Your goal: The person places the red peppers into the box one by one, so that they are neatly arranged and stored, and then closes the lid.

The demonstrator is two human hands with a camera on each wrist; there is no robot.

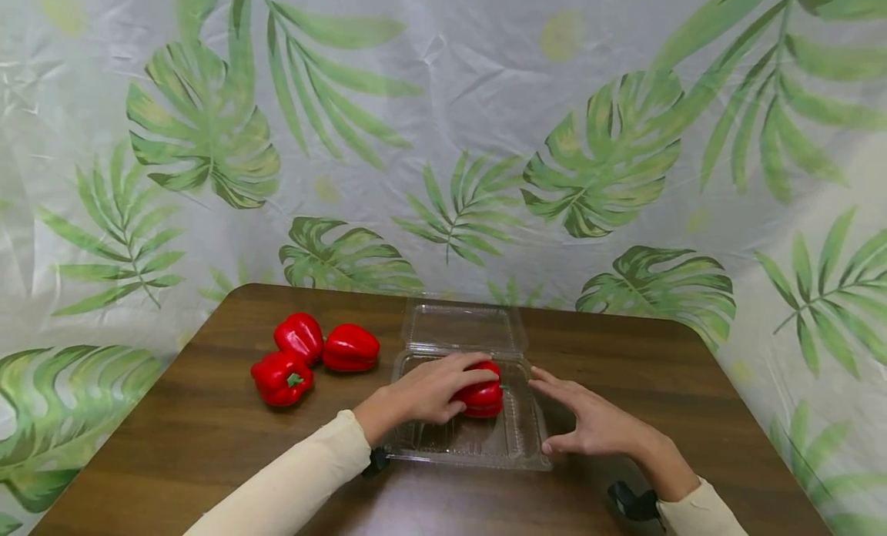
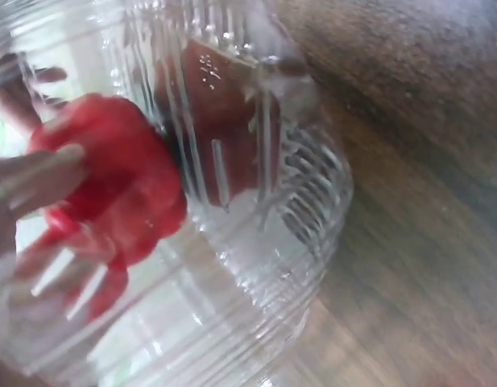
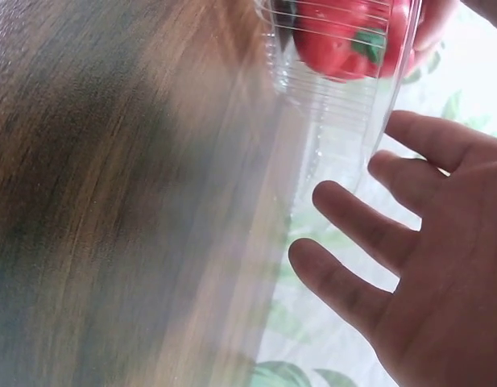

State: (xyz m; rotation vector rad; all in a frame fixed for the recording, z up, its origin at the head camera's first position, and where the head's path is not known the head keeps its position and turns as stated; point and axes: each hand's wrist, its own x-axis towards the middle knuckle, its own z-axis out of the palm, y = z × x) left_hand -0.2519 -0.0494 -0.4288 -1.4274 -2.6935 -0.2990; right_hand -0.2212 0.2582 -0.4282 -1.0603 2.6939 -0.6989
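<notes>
My left hand (image 1: pixel 435 388) grips a red bell pepper (image 1: pixel 483 393) inside the base of a clear plastic clamshell container (image 1: pixel 523 436). Its fingers lie over the pepper's top and left side, and the green stem points right. Through the ribbed plastic wall, the left wrist view shows the same pepper (image 2: pixel 123 177) with fingers around it. At the container's right rim my right hand (image 1: pixel 599 424) has its fingers spread and holds nothing. In the right wrist view, the fingertips of the right hand (image 3: pixel 425 218) are right at the clear side wall.
Three more red bell peppers, one at the back (image 1: pixel 299 337), one to the right (image 1: pixel 352 347) and one in front (image 1: pixel 282 378), sit together on the wooden table (image 1: pixel 173 443) left of the container. The container's lid (image 1: pixel 464 328) lies folded back behind the base. Beyond it hangs a leaf-patterned cloth (image 1: pixel 471 97).
</notes>
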